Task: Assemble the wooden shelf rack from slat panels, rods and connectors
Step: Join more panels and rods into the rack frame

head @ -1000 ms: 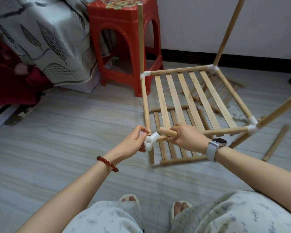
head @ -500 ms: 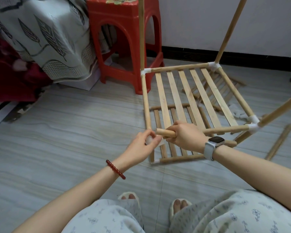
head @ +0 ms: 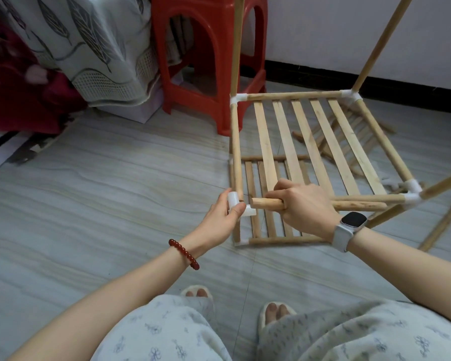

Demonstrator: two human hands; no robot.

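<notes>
White connector (head: pixel 238 207), previously clear of frame, was brought onto near-left corner of raised slat panel (head: pixel 307 142), pinched by left hand (head: pixel 223 217). Rod (head: pixel 267 204) was clamped by right hand (head: pixel 303 204), tip just beside socket. Insertion judged imminent.

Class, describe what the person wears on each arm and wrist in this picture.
Both forearms are bare, with no sleeves in view. The left wrist carries a bracelet of round dark red beads. The right wrist carries a smartwatch with a dark rectangular screen and a pale grey band.

left grip (head: pixel 223 216) pinching, right grip (head: pixel 303 205) fist-closed, forearms extended.
</notes>
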